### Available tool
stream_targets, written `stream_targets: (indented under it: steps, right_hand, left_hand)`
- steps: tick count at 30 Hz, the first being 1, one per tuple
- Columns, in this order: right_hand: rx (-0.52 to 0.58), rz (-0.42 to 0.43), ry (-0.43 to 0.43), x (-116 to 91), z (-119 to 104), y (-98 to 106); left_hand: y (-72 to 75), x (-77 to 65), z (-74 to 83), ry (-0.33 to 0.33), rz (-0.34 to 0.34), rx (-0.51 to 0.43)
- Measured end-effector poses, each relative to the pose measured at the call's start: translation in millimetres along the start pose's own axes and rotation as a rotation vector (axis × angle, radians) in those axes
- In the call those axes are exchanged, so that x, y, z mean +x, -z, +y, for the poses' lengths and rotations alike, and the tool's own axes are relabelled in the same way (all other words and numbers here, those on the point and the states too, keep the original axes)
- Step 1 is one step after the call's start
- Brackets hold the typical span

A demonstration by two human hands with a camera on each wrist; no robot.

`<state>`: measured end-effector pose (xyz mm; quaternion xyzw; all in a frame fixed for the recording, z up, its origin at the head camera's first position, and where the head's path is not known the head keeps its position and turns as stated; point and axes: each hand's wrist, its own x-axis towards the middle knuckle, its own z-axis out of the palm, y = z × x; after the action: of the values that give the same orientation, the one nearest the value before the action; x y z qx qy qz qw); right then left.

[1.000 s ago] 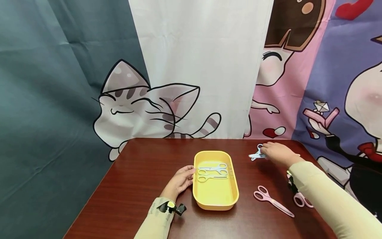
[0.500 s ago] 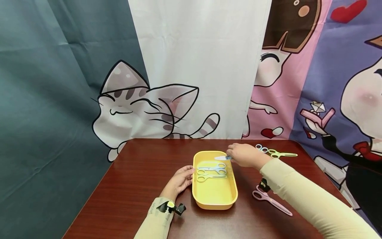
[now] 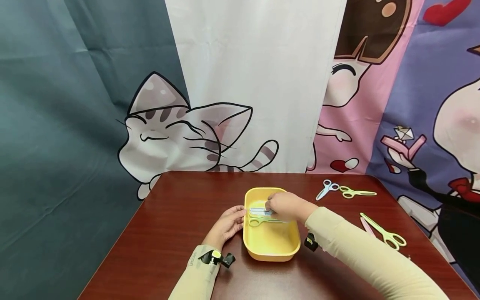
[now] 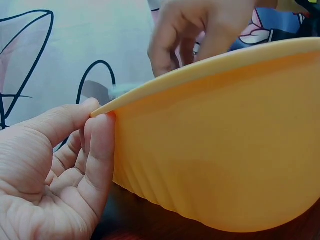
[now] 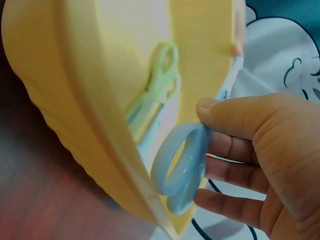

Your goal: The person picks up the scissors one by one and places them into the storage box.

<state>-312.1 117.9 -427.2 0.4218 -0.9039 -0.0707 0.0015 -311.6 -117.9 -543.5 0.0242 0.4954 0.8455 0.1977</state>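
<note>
My left hand [image 3: 227, 227] pinches the left rim of a yellow tray [image 3: 271, 255] between thumb and fingers, as the left wrist view shows up close. Over the tray, my right hand [image 3: 290, 206] holds light blue scissors [image 5: 165, 182] between thumb and fingers, with their handle loops showing in the right wrist view. Green scissors [image 3: 255, 221] lie inside the tray. Light blue scissors lie there too, partly covered by the right hand in the head view.
At the back right of the brown table [image 3: 168, 233] lie light blue scissors [image 3: 324, 192] and green scissors [image 3: 356, 193]. Nearer are green scissors [image 3: 380, 230] and pink scissors [image 3: 366, 226], the pink pair partly hidden by the right sleeve. A printed cloth [image 3: 240, 62] hangs behind the table.
My right hand has taken light blue scissors from the back right of the table and carried them left, then down into the tray. The left hand has kept its hold on the rim.
</note>
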Motion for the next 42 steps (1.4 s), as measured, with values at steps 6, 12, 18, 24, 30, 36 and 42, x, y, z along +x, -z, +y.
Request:
stream_targets:
  steps: [6,12,18,24,30,36,42]
  right_hand:
    - [0.074,-0.077,0.009,2.1,-8.8,-14.7]
    - [0.084,-0.093,-0.008,1.9,-10.2,-27.4]
    - [0.077,-0.082,-0.002,2.7,-10.8,-33.9]
    - [0.084,-0.104,-0.038,2.1,-15.3,-32.6]
    - [0.063,-0.084,-0.045,0.8,-17.0,-36.5]
    - [0.077,-0.068,-0.06,0.9,-16.0,-41.9]
    - [0.097,-0.064,-0.059,0.6,-15.4,-42.8]
  left_hand:
    - [0.3,2.3,-0.3,0.007,0.002,-0.006]
    - [2.2,3.1,-0.1,0.01,-0.02,-0.006]
    - [3.0,2.4,0.2,0.021,-0.016,-0.013]
    - [2.6,2.5,0.9,0.017,-0.005,-0.009]
    - [2.7,2.7,0.7,0.017,-0.01,-0.009]
    - [1.8,2.7,0.2,0.014,-0.012,-0.009]
    - [1.4,2.8,0.2,0.01,-0.006,-0.004]
